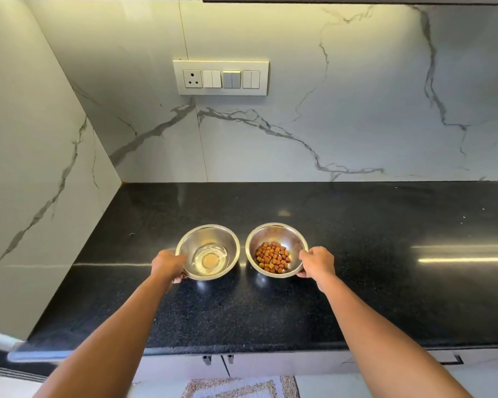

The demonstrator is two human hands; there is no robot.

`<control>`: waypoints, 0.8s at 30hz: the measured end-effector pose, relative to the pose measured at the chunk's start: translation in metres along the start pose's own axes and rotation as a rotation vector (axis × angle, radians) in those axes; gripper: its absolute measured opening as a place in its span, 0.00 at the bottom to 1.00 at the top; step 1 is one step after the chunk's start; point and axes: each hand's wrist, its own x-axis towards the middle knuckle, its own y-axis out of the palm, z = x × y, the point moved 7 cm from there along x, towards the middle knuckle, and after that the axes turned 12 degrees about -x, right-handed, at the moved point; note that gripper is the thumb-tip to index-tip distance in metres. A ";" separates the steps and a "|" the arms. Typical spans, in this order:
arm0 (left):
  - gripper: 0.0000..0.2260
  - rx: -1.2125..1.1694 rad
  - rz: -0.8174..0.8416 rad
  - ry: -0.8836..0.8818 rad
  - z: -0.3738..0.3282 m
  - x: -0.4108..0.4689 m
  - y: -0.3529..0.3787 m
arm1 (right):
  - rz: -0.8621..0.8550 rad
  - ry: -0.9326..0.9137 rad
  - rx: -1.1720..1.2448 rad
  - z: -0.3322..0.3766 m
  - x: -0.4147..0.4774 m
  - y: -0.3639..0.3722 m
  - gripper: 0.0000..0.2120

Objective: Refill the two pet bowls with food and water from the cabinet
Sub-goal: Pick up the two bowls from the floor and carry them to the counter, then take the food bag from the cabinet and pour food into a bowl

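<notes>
Left hand point(167, 264) is closed on the near-left rim of the water bowl point(207, 251); right hand point(316, 261) grips the kibble bowl point(276, 249) just beside it, both on the black worktop point(385, 254). Both look filled, so prob. the final placing step. Next: keep water level w/ any lift or slide.

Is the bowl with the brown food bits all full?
No, only partly full. The brown bits cover just the bottom of the right bowl, with bare shiny wall showing above them.
</notes>
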 end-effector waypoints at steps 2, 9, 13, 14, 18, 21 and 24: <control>0.11 -0.006 0.005 -0.010 0.002 0.000 0.000 | 0.001 -0.002 0.012 0.001 0.000 0.001 0.06; 0.11 0.024 0.041 -0.053 0.002 -0.003 0.001 | -0.028 -0.013 -0.100 0.003 0.000 -0.001 0.15; 0.21 0.307 -0.071 0.088 -0.011 -0.011 -0.010 | -0.227 -0.131 -0.522 0.029 -0.008 -0.019 0.27; 0.23 0.368 -0.110 0.150 -0.019 -0.014 -0.013 | -0.257 -0.175 -0.553 0.041 -0.011 -0.023 0.26; 0.20 0.462 -0.211 0.443 -0.073 -0.035 -0.019 | -0.354 -0.398 -0.581 0.100 -0.031 -0.044 0.21; 0.18 0.458 -0.286 0.668 -0.127 -0.064 -0.029 | -0.473 -0.639 -0.575 0.150 -0.057 -0.067 0.17; 0.17 0.424 -0.344 0.901 -0.176 -0.096 -0.040 | -0.626 -0.856 -0.548 0.202 -0.095 -0.093 0.14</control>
